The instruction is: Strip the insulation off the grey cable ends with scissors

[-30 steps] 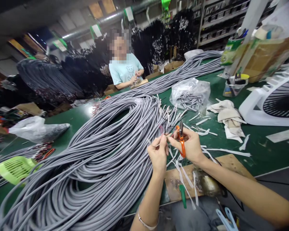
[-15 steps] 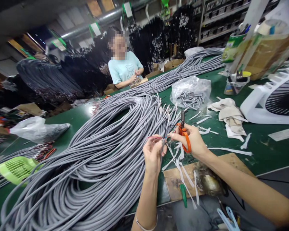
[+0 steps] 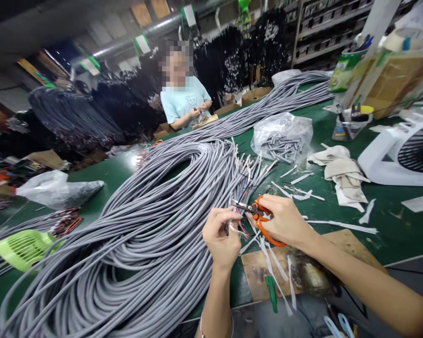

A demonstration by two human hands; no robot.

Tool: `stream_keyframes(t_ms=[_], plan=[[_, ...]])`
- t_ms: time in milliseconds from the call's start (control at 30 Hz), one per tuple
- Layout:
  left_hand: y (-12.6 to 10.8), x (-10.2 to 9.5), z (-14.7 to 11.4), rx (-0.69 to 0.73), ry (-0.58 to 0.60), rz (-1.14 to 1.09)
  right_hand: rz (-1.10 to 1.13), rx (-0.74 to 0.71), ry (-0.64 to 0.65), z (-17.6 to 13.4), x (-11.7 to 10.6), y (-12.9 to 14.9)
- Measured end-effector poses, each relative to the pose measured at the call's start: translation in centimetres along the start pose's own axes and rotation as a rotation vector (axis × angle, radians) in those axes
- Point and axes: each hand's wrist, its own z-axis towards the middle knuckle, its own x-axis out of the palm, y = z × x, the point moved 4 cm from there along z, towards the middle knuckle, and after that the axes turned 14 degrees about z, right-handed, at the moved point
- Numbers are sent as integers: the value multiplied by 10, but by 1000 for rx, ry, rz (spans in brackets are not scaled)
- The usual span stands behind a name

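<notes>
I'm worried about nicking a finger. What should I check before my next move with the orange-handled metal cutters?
1. Right hand grips the orange-handled metal cutters: ok.
2. Left hand holds thin red and white wires: ok.
3. Left hand well clear of the jaws: not ok, they are close together.
4. Wire seated between the jaws: cannot tell, too small.
5. Brown wooden board free of scraps: not ok, white strips lie across it.

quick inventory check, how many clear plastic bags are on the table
2: the grey-filled bag beyond the right hand, and the dark-filled bag left of the coiled cables. More may be hidden.
</notes>
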Motion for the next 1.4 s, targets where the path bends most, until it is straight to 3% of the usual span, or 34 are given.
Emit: stream_keyframes(t_ms=[300,533,667,767,833,1000,1167,1233,1300,1400], plan=[[5,4,-1,-116,-31,-107,-174,-27,51,-9,8,3],[18,11,5,-401,56,-386,-180,27,30,-2,3,-6],[20,14,9,-511,90,-532,-278,293,-110,9,-26,-38],[7,8,-3,-568,147,-618,-426,556,-37,11,-46,-66],[-4,-2,-24,-598,217,-625,-455,612,37,11,-54,-78],[-8,-43,-103,-724,412,-422,-435,556,105,10,-59,-78],[7,-83,-168,-744,564,80,-408,570,164,9,-57,-79],[9,-91,-177,-746,531,170,-392,562,191,10,-55,-81],[9,-93,-172,-733,410,202,-378,548,213,11,-52,-83],[5,-86,-135,-504,165,390,-363,517,245,11,-48,-83]])
